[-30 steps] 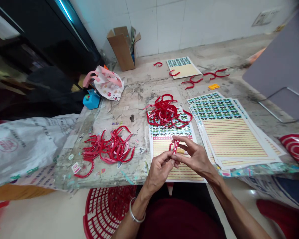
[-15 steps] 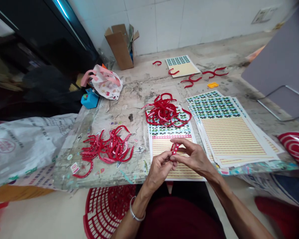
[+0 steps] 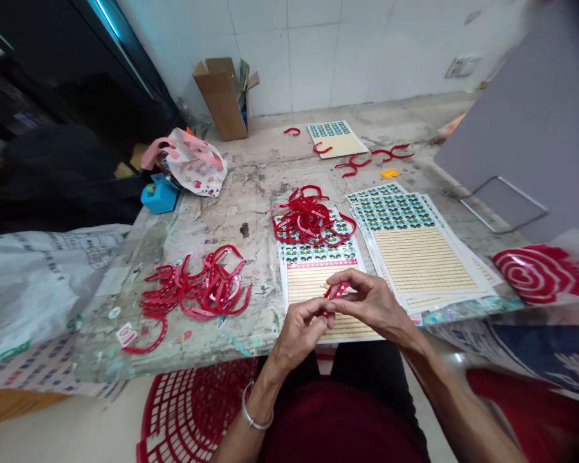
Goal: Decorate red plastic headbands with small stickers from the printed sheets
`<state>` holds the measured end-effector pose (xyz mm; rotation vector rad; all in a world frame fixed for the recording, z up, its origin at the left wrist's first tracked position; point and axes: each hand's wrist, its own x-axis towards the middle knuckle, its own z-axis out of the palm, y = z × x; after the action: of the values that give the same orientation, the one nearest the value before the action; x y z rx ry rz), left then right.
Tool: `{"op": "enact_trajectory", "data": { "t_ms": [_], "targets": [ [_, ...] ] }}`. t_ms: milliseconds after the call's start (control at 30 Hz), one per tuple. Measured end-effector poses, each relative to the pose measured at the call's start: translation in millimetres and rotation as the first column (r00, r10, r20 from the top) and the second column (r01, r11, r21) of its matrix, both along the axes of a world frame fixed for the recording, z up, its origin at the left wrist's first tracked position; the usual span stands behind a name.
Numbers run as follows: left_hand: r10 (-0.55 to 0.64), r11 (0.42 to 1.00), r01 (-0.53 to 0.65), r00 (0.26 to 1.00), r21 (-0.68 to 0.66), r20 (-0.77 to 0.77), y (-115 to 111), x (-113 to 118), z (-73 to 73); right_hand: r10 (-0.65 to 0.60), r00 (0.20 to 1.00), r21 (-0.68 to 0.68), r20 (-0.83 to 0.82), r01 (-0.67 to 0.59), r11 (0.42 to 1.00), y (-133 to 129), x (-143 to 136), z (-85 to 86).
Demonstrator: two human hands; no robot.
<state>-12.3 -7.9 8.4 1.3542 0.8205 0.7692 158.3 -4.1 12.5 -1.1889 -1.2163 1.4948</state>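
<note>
One white plastic sack [image 3: 38, 283] lies at the far left. Next come one blue container [image 3: 159, 195], one white bag with pink handles [image 3: 200, 164] and, farther back, one open cardboard box [image 3: 224, 106]. Nearer the front edge of the table [image 3: 251, 199], a left pile of red bands [image 3: 197, 286] lies too tangled to count; one red basket [image 3: 174, 411] stands below.

The left hand [image 3: 302, 329], with one bangle [image 3: 257, 408] on its wrist, has its thumb and index finger closed on the lower end of one dotted red band [image 3: 337, 291]. This band is above a printed sheet [image 3: 299, 289], on whose upper part rests a second red heap [image 3: 309, 215], also uncountable. The right hand [image 3: 376, 305] grips the band from the other side, thumb below and index finger above, slightly parted around it; its other fingers are bent.

At the back, one small sheet [image 3: 340, 143] and apparently six loose bands [image 3: 392, 152] lie: one alone, one on the sheet, two pairs. Beside them is one yellow piece [image 3: 390, 173], then one stack of several printed sheets [image 3: 419, 257] and one red-and-white package [image 3: 535, 273].
</note>
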Motion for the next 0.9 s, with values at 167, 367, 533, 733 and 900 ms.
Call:
{"op": "enact_trajectory", "data": {
  "t_ms": [167, 367, 533, 733, 900],
  "targets": [
    [-0.037, 0.999, 0.038, 0.999, 0.029, -0.013, -6, -2, 4.8, -0.067, 0.992, 0.054, 0.105, 0.062, 0.997, -10, 4, 3.4],
    [-0.042, 0.999, 0.042, 0.998, 0.02, -0.037, -11, -4, 6.4, -0.018, 0.99, 0.102, 0.138, 0.004, 0.995, -17, 6, 16.3],
    [-0.001, 0.999, 0.005, 0.997, 0.044, -0.073, -16, -13, 1.5, 0.034, 0.998, 0.028, 0.06, -0.035, 0.999, -8, -5, 8.7],
    [0.296, 0.923, -0.208, 0.921, 0.324, -0.252, 8, -48, -23.9, -0.055, 0.964, 0.13, 0.259, 0.022, 0.991, 29, -20, -29.9],
    [0.597, 0.756, -0.303, 0.683, 0.58, -0.421, 57, -78, -54.0, -0.349, 0.743, 0.431, 0.571, 0.091, 0.898, 88, -26, -53.6]
  ]
}}
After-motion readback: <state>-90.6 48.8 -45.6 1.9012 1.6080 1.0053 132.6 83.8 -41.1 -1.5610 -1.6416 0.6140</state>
